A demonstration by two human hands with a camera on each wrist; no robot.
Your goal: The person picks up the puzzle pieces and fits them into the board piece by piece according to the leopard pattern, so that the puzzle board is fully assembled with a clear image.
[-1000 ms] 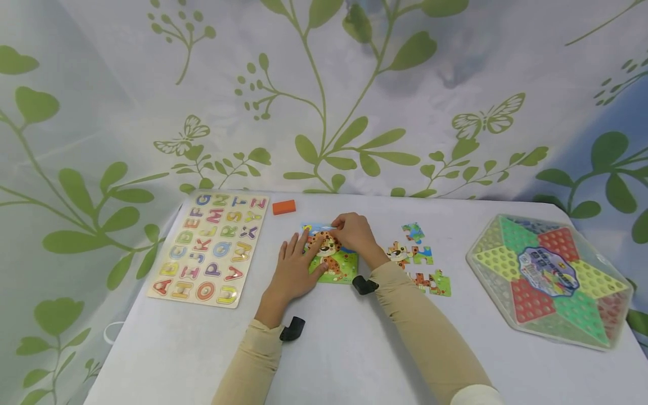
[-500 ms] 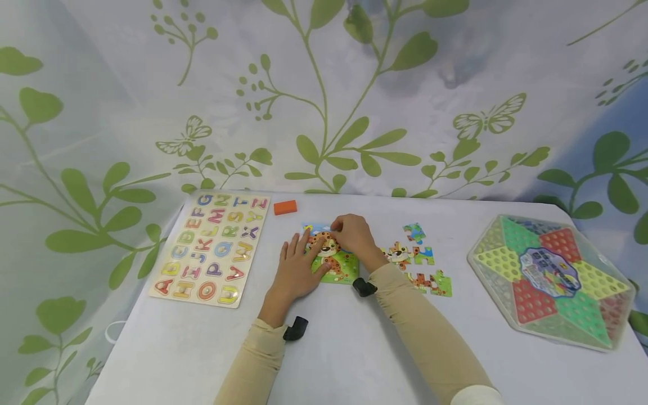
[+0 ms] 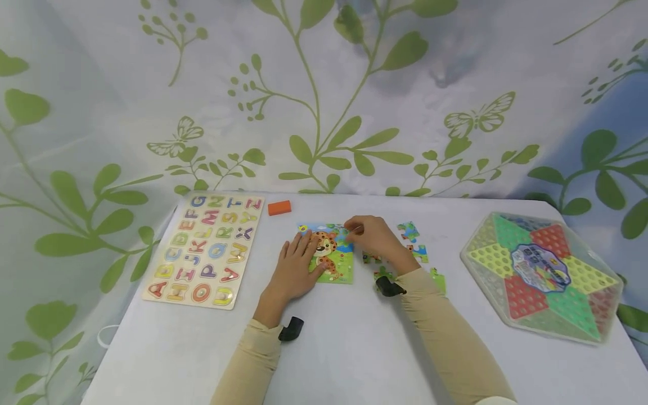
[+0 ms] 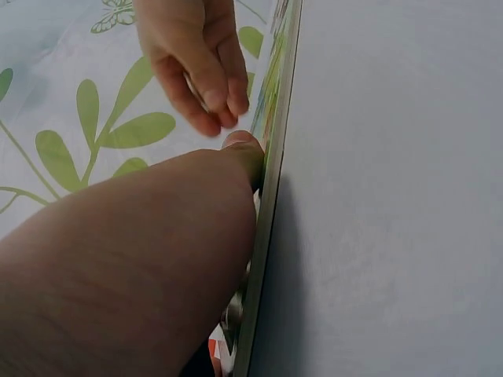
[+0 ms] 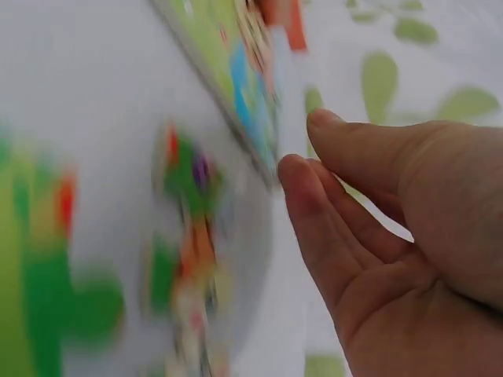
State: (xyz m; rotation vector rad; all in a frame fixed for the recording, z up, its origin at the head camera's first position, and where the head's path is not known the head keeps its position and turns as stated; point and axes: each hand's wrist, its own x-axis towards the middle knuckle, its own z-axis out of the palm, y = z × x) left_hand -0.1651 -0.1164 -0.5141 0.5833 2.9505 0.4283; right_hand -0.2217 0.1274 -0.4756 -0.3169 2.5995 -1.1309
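Observation:
A jigsaw puzzle (image 3: 344,270) with a cartoon leopard on grass lies in the middle of the table. My left hand (image 3: 292,270) rests on its left part, fingers spread, thumb along the lower edge; the hand covers that side of the picture. At the puzzle's upper right corner is my right hand (image 3: 373,237). In the right wrist view its thumb (image 5: 354,141) and fingers stand slightly apart with nothing between them. Loose jigsaw pieces (image 3: 408,230) lie to the right, some partly hidden under the right wrist; several show blurred below the board in the right wrist view.
An alphabet board (image 3: 202,253) with letters lies at the left. Near the back edge sits an orange block (image 3: 279,208). A hexagonal game box (image 3: 541,275) with a coloured star occupies the right side. A leaf-patterned cloth (image 3: 324,101) hangs behind the table.
My right hand has shifted right, from over the puzzle's upper part to its corner, and its fingers have parted. More of the puzzle's upper right shows. My left hand stays on the puzzle.

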